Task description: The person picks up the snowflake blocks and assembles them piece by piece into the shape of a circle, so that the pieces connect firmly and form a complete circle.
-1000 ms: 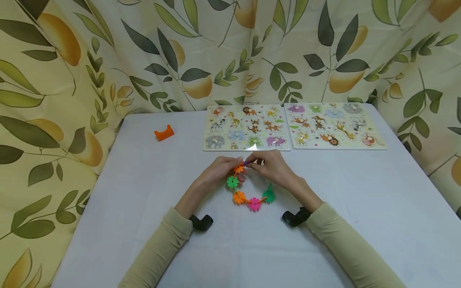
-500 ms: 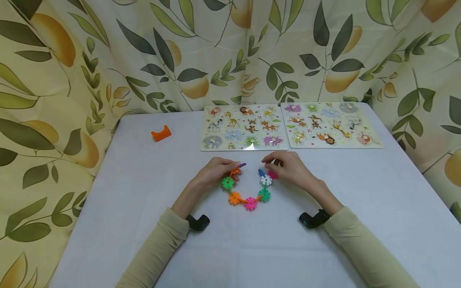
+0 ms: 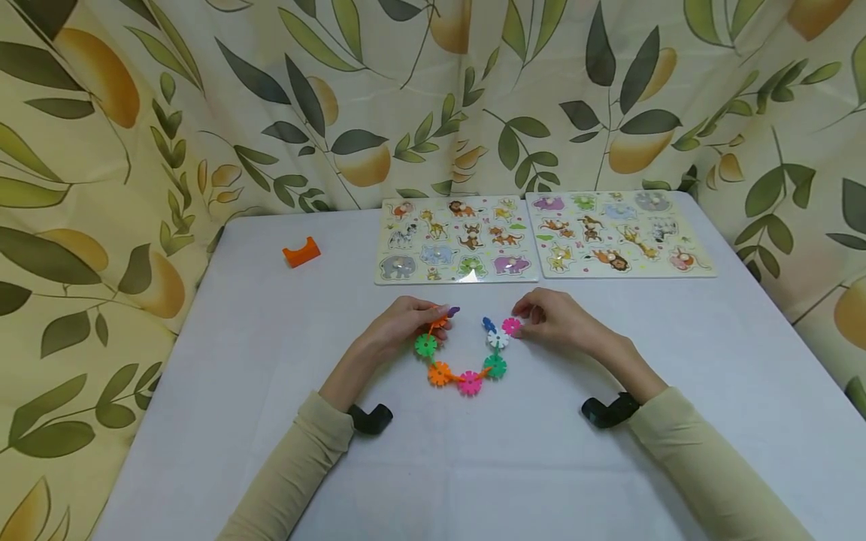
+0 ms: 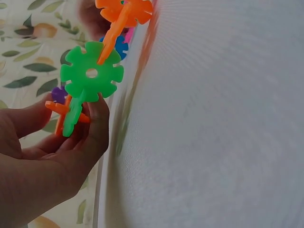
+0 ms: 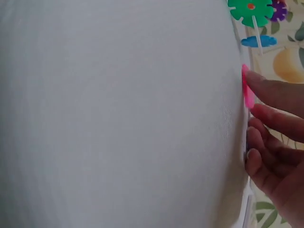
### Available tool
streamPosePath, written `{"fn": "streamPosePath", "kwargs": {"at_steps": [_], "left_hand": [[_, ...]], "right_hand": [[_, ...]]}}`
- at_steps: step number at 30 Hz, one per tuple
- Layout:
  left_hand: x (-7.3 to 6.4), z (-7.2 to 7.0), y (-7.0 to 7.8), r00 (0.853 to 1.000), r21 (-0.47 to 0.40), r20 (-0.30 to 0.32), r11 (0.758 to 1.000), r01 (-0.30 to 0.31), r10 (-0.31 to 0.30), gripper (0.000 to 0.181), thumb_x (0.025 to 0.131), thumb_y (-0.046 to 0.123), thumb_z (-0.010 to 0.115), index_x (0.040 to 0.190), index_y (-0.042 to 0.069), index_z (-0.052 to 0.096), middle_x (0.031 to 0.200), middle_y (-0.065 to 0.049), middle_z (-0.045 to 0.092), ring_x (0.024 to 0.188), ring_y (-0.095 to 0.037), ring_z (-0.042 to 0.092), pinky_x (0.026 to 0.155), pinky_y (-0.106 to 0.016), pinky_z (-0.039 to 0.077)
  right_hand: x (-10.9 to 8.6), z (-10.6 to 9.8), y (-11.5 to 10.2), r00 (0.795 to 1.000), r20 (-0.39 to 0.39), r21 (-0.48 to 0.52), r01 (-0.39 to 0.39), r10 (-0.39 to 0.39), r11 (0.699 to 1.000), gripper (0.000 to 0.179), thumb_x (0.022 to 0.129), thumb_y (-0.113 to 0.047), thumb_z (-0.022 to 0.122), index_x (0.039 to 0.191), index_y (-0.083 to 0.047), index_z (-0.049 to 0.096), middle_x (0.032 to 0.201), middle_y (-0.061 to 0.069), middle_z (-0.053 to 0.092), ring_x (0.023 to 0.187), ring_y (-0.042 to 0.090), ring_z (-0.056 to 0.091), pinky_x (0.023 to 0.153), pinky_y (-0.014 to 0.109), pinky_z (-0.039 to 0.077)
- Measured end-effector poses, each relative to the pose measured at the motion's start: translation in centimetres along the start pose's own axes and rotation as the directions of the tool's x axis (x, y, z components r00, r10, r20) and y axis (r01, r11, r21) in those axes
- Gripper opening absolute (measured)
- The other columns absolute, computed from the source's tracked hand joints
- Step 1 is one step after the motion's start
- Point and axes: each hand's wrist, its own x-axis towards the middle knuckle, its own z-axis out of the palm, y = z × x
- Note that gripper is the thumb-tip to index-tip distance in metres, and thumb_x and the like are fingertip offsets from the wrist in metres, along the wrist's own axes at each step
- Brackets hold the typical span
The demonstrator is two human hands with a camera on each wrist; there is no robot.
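A chain of interlocking flower-shaped plastic discs hangs in a U, with green [image 3: 425, 346], orange and pink discs [image 3: 470, 383] along it. My left hand [image 3: 399, 327] pinches its left end at an orange disc [image 4: 59, 108], where a purple disc [image 3: 454, 311] sticks out past the thumb. The right end goes up through a green disc [image 3: 496, 367] and a white disc [image 3: 498, 340] to a blue disc [image 3: 489, 324]. Beside that end, my right hand [image 3: 558, 319] pinches a single pink disc [image 5: 246, 88] between thumb and index fingertip. In the right wrist view this disc is seen edge-on.
Two animal puzzle boards [image 3: 456, 240] lie side by side at the back of the white-covered table [image 3: 203, 421]. An orange curved piece [image 3: 301, 252] sits at the back left. Patterned cloth [image 3: 406, 90] hangs behind the table and along its left side.
My right hand has drawn away from the purple disc to the right, and the pink disc shows at its fingertips. The left hand keeps its hold on the chain.
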Motion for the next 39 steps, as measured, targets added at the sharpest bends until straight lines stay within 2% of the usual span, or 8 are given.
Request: {"fn": "streamPosePath", "kwargs": {"at_steps": [4,9,12,18,22,26,31,39], "left_hand": [[-0.1,0.0,0.1,1.0,-0.006,0.013,1.0,-0.008,0.008,0.035,0.106,0.019,0.059,0.117,-0.013,0.069,0.085,-0.009,0.072,0.074,-0.015,0.067,0.077,-0.021,0.058],[0.0,-0.1,0.1,1.0,-0.007,0.023,1.0,-0.011,0.011,0.035,0.106,0.017,0.057,0.118,-0.014,0.068,0.086,-0.009,0.072,0.075,-0.015,0.067,0.077,-0.021,0.058],[0.0,-0.1,-0.1,1.0,-0.005,0.024,1.0,-0.014,0.014,0.035,0.107,0.017,0.057,0.118,-0.014,0.068,0.087,-0.01,0.072,0.074,-0.014,0.067,0.078,-0.022,0.059],[0.1,0.1,-0.1,1.0,-0.005,0.017,1.0,-0.019,0.019,0.034,0.107,0.016,0.056,0.117,-0.013,0.068,0.085,-0.008,0.072,0.074,-0.014,0.067,0.079,-0.023,0.06],[0.1,0.2,-0.2,0.999,-0.02,0.02,0.999,-0.037,0.037,0.033,0.107,0.014,0.055,0.118,-0.016,0.066,0.082,-0.007,0.071,0.073,-0.013,0.067,0.079,-0.025,0.061],[0.1,0.3,-0.2,0.999,-0.024,0.019,0.999,-0.045,0.045,0.033,0.107,0.013,0.055,0.118,-0.017,0.066,0.082,-0.005,0.071,0.073,-0.013,0.068,0.078,-0.025,0.061],[0.1,0.3,-0.2,0.998,-0.017,0.014,0.998,-0.067,0.067,0.035,0.107,0.014,0.055,0.116,-0.018,0.067,0.083,-0.005,0.071,0.074,-0.013,0.068,0.08,-0.025,0.061],[0.0,0.3,-0.1,0.996,-0.015,0.02,0.996,-0.087,0.087,0.035,0.107,0.013,0.054,0.119,-0.018,0.066,0.08,-0.004,0.071,0.074,-0.013,0.068,0.082,-0.024,0.06]], "right_hand": [[0.1,0.2,-0.1,1.0,0.014,0.004,-0.012,0.012,1.0,0.026,0.088,-0.016,0.082,0.107,-0.003,0.069,0.09,0.006,0.063,0.083,0.019,0.053,0.072,0.028,0.047],[0.2,0.3,-0.3,1.0,-0.015,0.047,-0.018,0.019,0.999,0.02,0.091,-0.007,0.077,0.105,-0.003,0.063,0.093,0.008,0.067,0.084,0.02,0.058,0.075,0.027,0.051],[0.4,0.3,-0.5,0.999,-0.043,0.059,-0.01,0.012,0.998,0.017,0.094,-0.004,0.073,0.108,-0.003,0.062,0.096,0.009,0.07,0.086,0.02,0.061,0.078,0.026,0.053],[0.8,0.6,-1.1,0.991,-0.132,0.072,0.033,-0.024,0.997,0.02,0.096,-0.005,0.069,0.116,-0.004,0.064,0.092,0.007,0.071,0.083,0.02,0.062,0.078,0.026,0.052],[1.2,0.6,-2.0,0.987,-0.151,0.124,0.065,-0.046,0.99,0.022,0.097,-0.006,0.07,0.119,-0.005,0.066,0.091,0.005,0.071,0.087,0.021,0.066,0.085,0.031,0.056],[1.6,0.7,-3.0,0.989,-0.144,0.186,0.073,-0.046,0.98,0.023,0.098,-0.006,0.069,0.121,-0.007,0.068,0.094,0.005,0.071,0.092,0.022,0.069,0.091,0.035,0.058],[2.2,0.8,-4.2,0.991,-0.12,0.244,0.088,-0.06,0.966,0.023,0.099,-0.005,0.067,0.121,-0.006,0.068,0.096,0.006,0.071,0.093,0.022,0.069,0.092,0.032,0.058],[2.8,1.2,-5.2,0.994,-0.05,0.243,0.103,-0.093,0.965,0.021,0.099,-0.005,0.064,0.119,-0.009,0.07,0.096,0.004,0.07,0.088,0.021,0.065,0.089,0.034,0.057]]}}
